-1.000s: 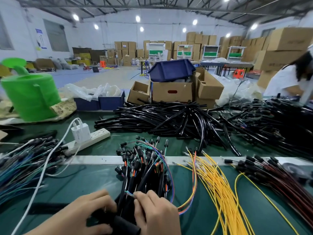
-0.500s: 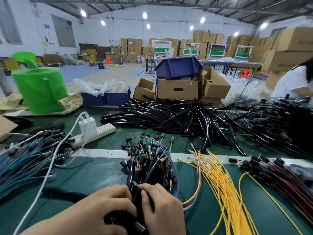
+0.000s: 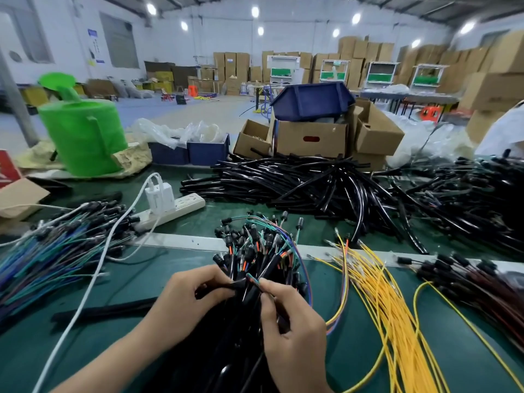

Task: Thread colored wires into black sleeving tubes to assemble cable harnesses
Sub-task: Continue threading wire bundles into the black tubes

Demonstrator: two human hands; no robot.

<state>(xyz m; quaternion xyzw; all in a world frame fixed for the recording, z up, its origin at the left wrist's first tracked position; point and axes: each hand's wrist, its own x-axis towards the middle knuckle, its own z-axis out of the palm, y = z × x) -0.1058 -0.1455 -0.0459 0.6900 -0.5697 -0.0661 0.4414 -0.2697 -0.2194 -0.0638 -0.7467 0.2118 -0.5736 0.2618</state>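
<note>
Above the worktop (image 3: 136, 268), left hand (image 3: 184, 296) pinches a black sleeving tube (image 3: 224, 285); right hand (image 3: 289, 321) pinches the colored wires (image 3: 251, 278) at its mouth. Risk: splayed tips may catch the rim.

A factory hall: stacked cardboard boxes (image 3: 351, 56) behind a green workbench (image 3: 198, 228) heaped with black tubes (image 3: 297, 185).

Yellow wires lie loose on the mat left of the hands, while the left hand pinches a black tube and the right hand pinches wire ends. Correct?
No. The head view shows the yellow wires right of the hands, not left. The rest holds: the left hand pinches a black tube and the right hand pinches wire ends.
</note>
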